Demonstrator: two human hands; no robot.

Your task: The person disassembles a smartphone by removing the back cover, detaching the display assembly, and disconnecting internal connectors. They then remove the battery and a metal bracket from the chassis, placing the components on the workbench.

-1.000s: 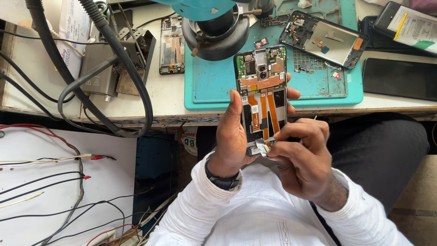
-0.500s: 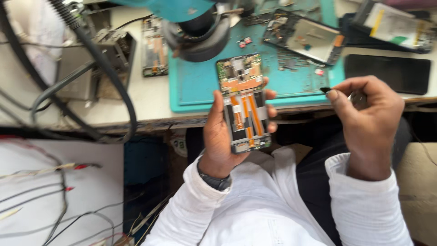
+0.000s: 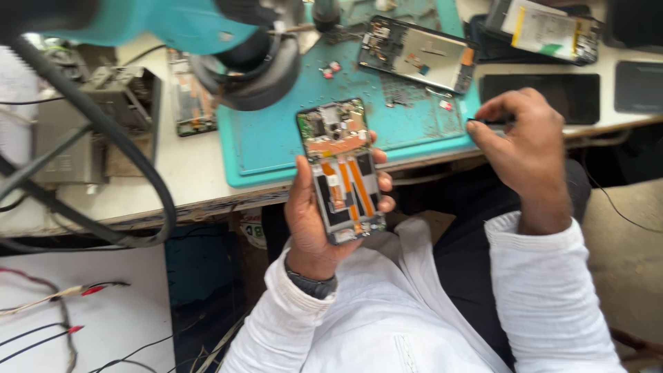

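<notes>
Black screen, near: a dark glass rectangle [image 3: 535, 93] lying flat on the bench at about two o'clock from the opened phone, just beyond the right hand.
Black screen, far: a second dark panel [image 3: 639, 86] at the right edge of the bench, at three o'clock from the first and apart from it.
Label: a pale rectangle with a yellow stripe and a green patch [image 3: 545, 29] on a black phone body at the top right, at twelve o'clock from the near screen.
Packages and signs: none in view.
</notes>
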